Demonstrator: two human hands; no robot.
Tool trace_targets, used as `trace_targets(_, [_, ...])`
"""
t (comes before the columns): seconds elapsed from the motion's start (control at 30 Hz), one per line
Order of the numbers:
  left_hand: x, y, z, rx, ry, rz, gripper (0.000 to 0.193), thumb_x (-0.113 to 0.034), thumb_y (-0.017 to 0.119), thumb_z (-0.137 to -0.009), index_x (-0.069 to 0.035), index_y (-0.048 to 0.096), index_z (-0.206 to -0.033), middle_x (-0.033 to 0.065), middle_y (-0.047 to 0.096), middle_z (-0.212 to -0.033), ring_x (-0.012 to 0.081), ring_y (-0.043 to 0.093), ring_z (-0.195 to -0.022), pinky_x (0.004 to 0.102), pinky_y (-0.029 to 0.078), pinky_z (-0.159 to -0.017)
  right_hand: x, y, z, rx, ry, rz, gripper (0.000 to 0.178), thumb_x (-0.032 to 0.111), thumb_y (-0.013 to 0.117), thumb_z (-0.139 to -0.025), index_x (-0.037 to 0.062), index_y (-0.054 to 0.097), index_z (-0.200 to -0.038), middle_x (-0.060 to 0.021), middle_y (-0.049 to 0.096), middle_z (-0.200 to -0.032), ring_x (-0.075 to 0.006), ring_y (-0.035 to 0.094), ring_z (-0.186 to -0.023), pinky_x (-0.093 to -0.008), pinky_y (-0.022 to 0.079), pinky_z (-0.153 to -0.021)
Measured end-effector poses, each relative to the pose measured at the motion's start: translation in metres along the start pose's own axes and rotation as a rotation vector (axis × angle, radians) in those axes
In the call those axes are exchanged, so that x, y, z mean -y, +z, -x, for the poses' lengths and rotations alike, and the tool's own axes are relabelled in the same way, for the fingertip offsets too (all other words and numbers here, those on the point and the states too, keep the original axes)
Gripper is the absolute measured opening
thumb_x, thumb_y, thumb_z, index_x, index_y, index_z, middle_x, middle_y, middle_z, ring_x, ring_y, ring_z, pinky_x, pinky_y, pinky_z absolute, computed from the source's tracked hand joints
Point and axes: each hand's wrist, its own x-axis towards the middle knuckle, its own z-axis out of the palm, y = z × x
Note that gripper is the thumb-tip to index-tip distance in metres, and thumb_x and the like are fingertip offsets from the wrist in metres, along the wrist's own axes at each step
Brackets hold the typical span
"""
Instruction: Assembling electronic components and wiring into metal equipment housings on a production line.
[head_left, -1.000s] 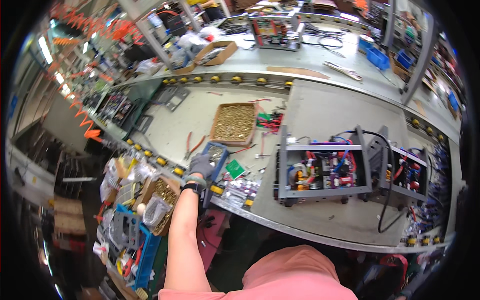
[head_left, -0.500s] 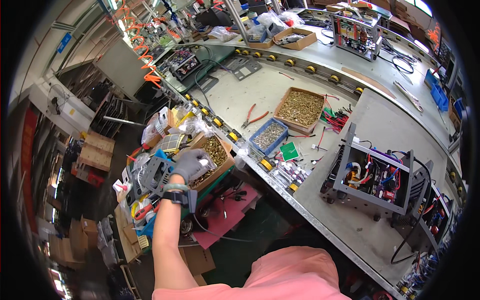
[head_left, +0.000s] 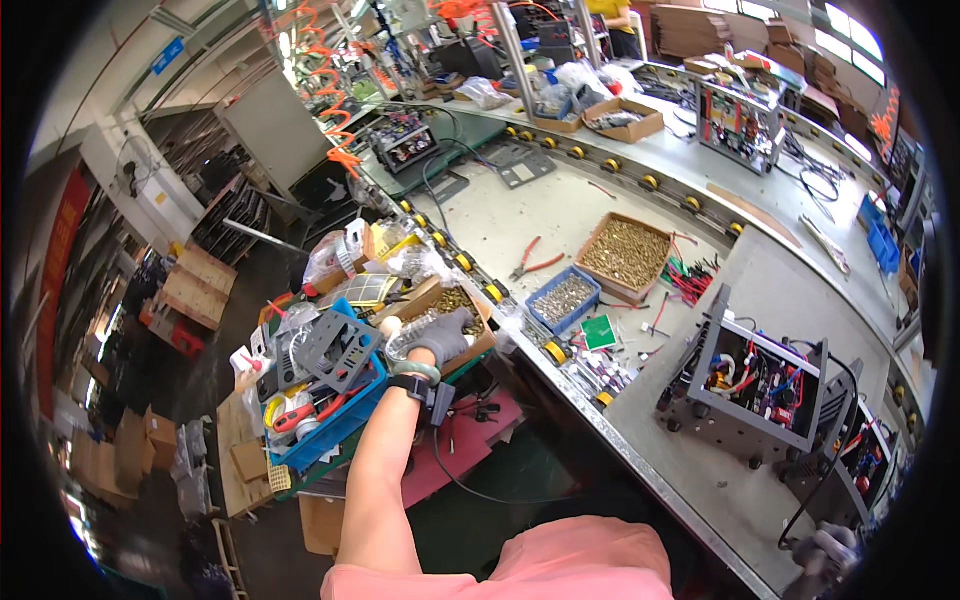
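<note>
My left hand [head_left: 442,338], in a grey glove, reaches into a cardboard box [head_left: 480,342] of small brass-coloured parts [head_left: 455,300]. Its fingertips are hidden against the parts, so its grip cannot be told. Beside its thumb side are a white rounded piece [head_left: 390,326] and some clear plastic. My right hand [head_left: 828,552], also gloved, is a blurred shape at the lower right. It is close to a black cable [head_left: 795,520] running down from an open metal-framed electronic unit [head_left: 755,385]; its fingers cannot be made out.
A blue crate [head_left: 330,430] with tools and grey metal plates stands left of the box. On the bench are a tray of brass parts [head_left: 625,252], a blue bin of silver parts [head_left: 563,300], orange-handled pliers [head_left: 535,260] and a green card [head_left: 598,332]. Rollers [head_left: 555,352] line the bench edge.
My left hand has shifted right across the box of brass parts. My right hand has come into view at the lower right. The whole view has swung, moving the scene slightly rightward and down.
</note>
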Motion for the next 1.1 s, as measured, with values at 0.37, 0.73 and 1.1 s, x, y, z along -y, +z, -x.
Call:
trace_targets(0.37, [0.056, 0.016, -0.002, -0.214, -0.110, 1.723, 0.016, -0.012, 0.054, -0.095, -0.008, 0.064, -0.107, 0.0041, 0.063, -0.083, 0.0138, 0.062, -0.079, 0.0253, 0.046, -0.052, 0.012, 0.089, -0.031, 0.217, 0.123, -0.058, 0.047, 0.007, 0.068, -0.075, 0.0022, 0.052, -0.119, -0.0043, 0.058, -0.105, -0.0154, 0.058, -0.093, -0.0284, 0.046, -0.086])
trace_targets(0.73, [-0.009, 0.007, 0.027, -0.023, -0.151, 2.101, 0.021, -0.029, 0.059, -0.098, -0.009, 0.062, -0.100, 0.0014, 0.060, -0.082, 0.0142, 0.056, -0.067, 0.0240, 0.043, -0.052, 0.132, 0.105, -0.052, 0.012, -0.363, -0.297, 0.028, 0.024, 0.068, -0.090, -0.0033, 0.063, -0.093, -0.0130, 0.063, -0.083, -0.0226, 0.059, -0.071, -0.0370, 0.054, -0.072])
trace_targets(1.1, [-0.221, 0.070, 0.173, 0.918, 0.113, 1.230, 0.016, -0.019, 0.059, -0.094, -0.005, 0.062, -0.102, -0.0052, 0.050, -0.069, 0.0066, 0.043, -0.053, 0.0216, 0.035, -0.049, 0.047, 0.157, -0.008, 0.077, 0.081, -0.291, 0.040, 0.009, 0.076, -0.081, 0.0044, 0.063, -0.118, -0.0030, 0.066, -0.093, -0.0107, 0.061, -0.084, -0.0265, 0.052, -0.074])
